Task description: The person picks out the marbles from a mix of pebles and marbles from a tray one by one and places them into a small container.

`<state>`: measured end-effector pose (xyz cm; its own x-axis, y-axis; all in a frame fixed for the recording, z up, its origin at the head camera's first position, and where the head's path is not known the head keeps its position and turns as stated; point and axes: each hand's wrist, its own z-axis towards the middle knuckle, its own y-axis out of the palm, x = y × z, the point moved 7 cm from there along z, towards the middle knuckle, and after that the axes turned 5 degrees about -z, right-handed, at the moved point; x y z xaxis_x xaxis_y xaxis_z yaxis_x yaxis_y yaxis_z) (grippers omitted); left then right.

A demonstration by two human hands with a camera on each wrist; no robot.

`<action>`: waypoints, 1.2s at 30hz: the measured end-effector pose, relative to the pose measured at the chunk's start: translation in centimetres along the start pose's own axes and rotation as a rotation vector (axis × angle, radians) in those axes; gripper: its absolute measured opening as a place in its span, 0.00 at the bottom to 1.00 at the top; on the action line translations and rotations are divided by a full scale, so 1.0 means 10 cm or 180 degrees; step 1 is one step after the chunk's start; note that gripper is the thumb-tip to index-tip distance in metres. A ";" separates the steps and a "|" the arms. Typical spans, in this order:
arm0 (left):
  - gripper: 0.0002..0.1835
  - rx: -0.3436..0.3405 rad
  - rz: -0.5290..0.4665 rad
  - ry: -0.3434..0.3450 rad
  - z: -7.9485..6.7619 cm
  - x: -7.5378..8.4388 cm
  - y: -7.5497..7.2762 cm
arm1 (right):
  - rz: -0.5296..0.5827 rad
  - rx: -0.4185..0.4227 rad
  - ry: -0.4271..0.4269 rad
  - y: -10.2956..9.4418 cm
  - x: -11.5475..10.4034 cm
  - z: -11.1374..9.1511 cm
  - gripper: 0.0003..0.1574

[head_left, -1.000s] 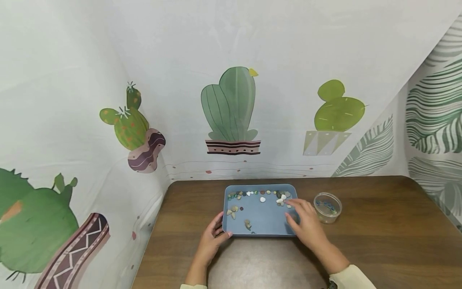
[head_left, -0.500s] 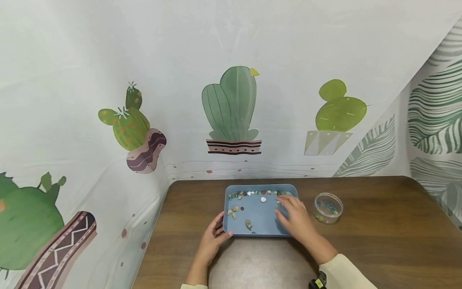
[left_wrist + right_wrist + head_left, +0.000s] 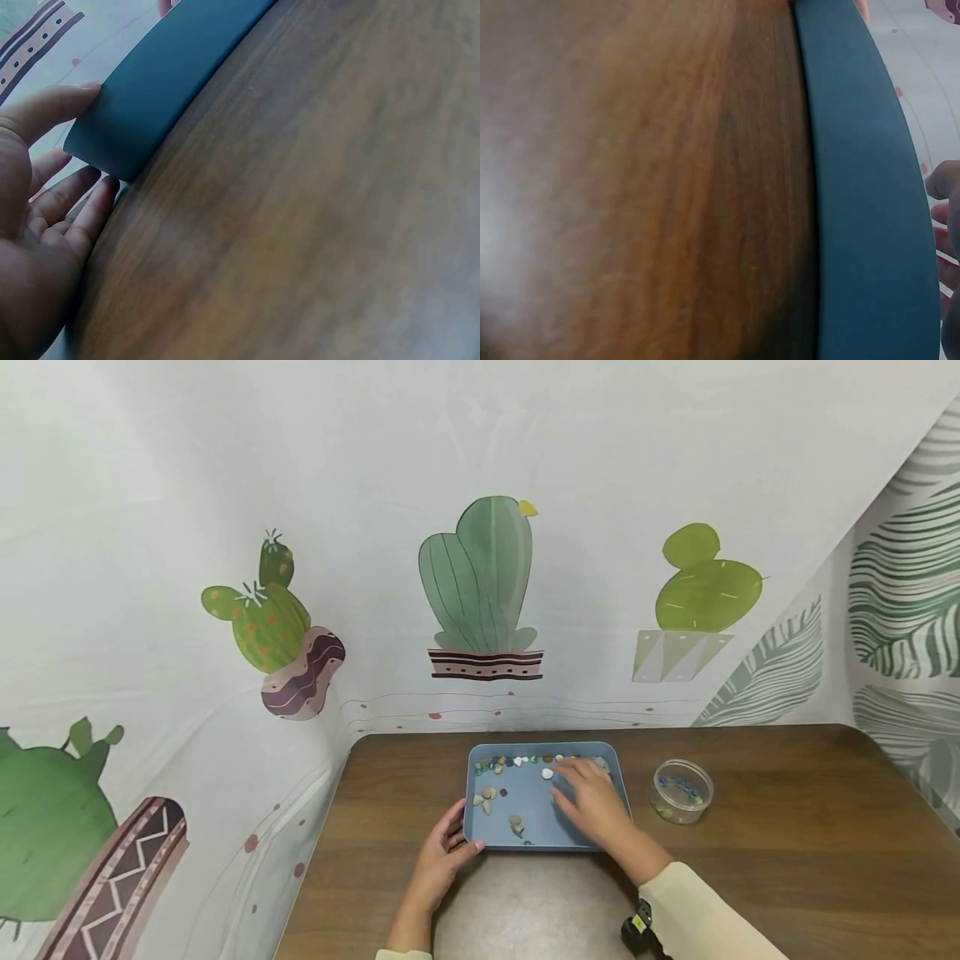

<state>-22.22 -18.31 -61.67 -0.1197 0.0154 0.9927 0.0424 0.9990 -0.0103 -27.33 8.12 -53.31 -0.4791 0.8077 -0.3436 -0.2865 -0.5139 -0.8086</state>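
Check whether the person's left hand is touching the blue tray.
Touching. The left wrist view shows it: the left hand is at the corner of the blue tray, with its thumb tip against the rim.

The person's left forearm (image 3: 408, 925) comes forward with a slight inward slant, and the left hand (image 3: 441, 852) grips with its palm turned inward, the left thumb (image 3: 52, 109) on top and the left fingers (image 3: 71, 199) bent lower down. The right forearm (image 3: 637, 853) angles forward and across to the person's left, and the right hand (image 3: 596, 802) sits palm down, farther forward than the other. I see its fingers (image 3: 573, 768) lightly bent, with a gap between them and the right thumb (image 3: 564, 800).
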 end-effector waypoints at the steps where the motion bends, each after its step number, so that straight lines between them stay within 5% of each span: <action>1: 0.43 0.0002 -0.0020 -0.0004 0.00 0.00 0.00 | -0.0026 -0.0029 -0.0006 0.02 0.00 0.02 0.26; 13: 0.43 -0.0015 -0.0049 0.0044 0.00 0.00 0.02 | -0.0232 -0.0453 0.0198 0.27 -0.01 0.20 0.26; 36: 0.43 -0.0028 -0.0154 0.0047 0.01 0.00 0.00 | -0.0481 -0.0579 0.0273 0.65 -0.01 0.36 0.22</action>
<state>-22.35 -18.30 -61.73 -0.1071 -0.0335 0.9937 0.0458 0.9982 0.0386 -32.12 3.70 -56.82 -0.3678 0.8969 -0.2454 -0.1918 -0.3313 -0.9238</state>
